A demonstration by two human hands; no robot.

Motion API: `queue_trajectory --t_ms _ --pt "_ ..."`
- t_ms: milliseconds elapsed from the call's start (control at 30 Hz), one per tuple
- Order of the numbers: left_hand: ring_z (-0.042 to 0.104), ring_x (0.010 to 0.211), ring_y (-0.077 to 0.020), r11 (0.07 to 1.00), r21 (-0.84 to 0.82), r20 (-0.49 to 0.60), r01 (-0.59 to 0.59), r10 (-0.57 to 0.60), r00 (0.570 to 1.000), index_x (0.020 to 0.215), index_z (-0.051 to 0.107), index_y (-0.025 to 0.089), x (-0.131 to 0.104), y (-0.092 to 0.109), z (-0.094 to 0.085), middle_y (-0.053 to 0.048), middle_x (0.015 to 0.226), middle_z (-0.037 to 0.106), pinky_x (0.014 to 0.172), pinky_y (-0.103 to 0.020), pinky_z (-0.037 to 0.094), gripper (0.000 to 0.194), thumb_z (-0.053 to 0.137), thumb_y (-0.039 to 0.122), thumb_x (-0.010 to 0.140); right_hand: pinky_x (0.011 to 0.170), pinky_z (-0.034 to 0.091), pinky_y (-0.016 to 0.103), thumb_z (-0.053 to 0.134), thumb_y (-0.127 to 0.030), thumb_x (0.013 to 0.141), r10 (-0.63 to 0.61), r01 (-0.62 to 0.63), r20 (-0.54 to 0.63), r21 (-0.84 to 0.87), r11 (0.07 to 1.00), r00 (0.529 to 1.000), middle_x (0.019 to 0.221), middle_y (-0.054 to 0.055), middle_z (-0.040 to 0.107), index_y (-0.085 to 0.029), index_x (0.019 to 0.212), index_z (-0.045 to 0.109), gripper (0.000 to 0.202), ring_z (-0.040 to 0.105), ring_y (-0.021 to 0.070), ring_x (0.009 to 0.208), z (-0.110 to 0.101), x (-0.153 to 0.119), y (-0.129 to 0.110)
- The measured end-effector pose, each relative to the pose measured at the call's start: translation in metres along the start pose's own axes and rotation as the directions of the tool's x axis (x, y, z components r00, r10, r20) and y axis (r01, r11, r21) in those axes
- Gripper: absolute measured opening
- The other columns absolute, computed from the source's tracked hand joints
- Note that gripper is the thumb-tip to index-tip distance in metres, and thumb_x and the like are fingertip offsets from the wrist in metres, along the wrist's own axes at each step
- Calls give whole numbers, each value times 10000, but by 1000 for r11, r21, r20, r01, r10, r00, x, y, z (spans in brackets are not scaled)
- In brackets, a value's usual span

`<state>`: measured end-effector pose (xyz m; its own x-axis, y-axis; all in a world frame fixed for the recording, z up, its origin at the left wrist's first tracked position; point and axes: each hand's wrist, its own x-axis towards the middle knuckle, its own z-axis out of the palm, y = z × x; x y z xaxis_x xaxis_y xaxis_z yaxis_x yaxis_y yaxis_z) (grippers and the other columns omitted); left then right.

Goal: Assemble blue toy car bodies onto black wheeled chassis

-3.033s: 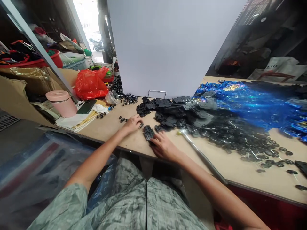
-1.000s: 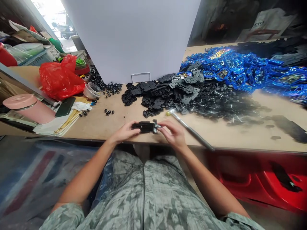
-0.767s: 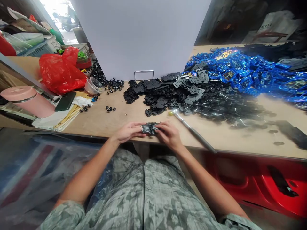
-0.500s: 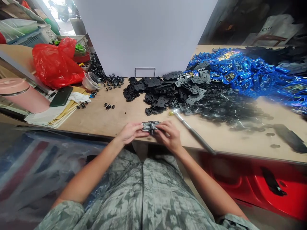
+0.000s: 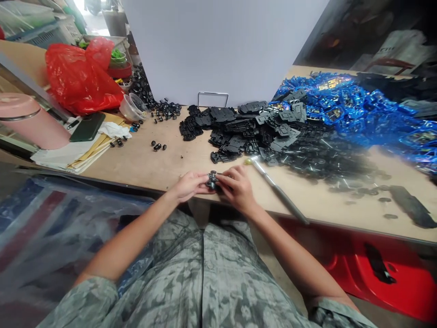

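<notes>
Both forearms reach forward from the body and come together, with bent elbows, at the near edge of the tabletop [image 5: 136,159]. The left hand [image 5: 189,184] is turned to the right, its thumb above and its fingers stretched beneath. The right hand [image 5: 237,187] is turned to the left, with knuckles raised and fingers curled inward. The grip of each hand is clamped on one small black toy-car chassis [image 5: 212,180], which is between the fingertips, in front of the person; the fingers partly cover it, so I cannot tell exactly how its far end stands.

Beyond the hands, near them, lies a heap of black chassis plates [image 5: 235,127]. A hammer [image 5: 280,193] lies slantwise to the right of the right hand, apart from it. Farther to the left, one wheel set [image 5: 159,146] lies alone on the tabletop, well apart from the left hand.
</notes>
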<state>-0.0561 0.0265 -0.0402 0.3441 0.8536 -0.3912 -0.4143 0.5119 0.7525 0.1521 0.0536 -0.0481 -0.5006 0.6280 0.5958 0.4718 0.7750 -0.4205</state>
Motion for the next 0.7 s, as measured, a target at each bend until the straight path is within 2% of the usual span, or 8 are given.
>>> queue_trajectory --t_ms 200,367,467,533,600,700 --pt "759 805 -184 1000 -13 4 -14 14 1000 967 749 66 2 -3 -2 -132 913 784 882 -383 635 142 732 186 894 838 482 478 613 -234 974 17 -17 7 -9 1000 1000 917 76 693 -271 1089 752 185 552 259 928 6 -1 -1" --pt "751 796 -179 998 -4 -28 -58 58 998 939 754 62 0 -4 3 -114 881 777 873 -381 637 195 789 236 860 798 515 444 615 -216 966 3 -3 1 104 995 1000 904 84 683 -268 1068 767 190 551 254 915 11 2 1" --pt "752 838 -182 995 19 -50 -98 99 994 958 762 68 -3 -3 7 -111 937 782 867 -353 635 262 868 219 773 816 528 420 667 -314 953 41 -55 74 191 980 996 960 84 686 -256 1073 772 170 594 241 939 1 12 8" --pt "754 859 -191 996 24 -58 -91 93 994 983 766 71 -4 -2 9 -119 975 784 858 -351 638 315 895 215 734 795 529 373 733 -423 902 108 -148 181 225 963 978 1008 87 696 -226 1116 758 292 632 229 936 -11 24 15" --pt "755 862 -195 996 45 -68 -81 84 994 983 772 71 -5 -1 10 -121 982 785 838 -342 642 349 916 221 703 706 494 305 774 -510 843 169 -261 369 215 941 914 932 66 714 -188 1071 759 395 642 197 830 -23 39 21" --pt "748 850 -193 993 79 -71 -87 93 993 969 780 72 -5 0 11 -109 965 786 808 -336 646 385 939 241 661 568 359 244 787 -589 776 199 -402 663 167 900 722 667 -9 641 -157 816 744 436 543 127 628 -33 61 27"
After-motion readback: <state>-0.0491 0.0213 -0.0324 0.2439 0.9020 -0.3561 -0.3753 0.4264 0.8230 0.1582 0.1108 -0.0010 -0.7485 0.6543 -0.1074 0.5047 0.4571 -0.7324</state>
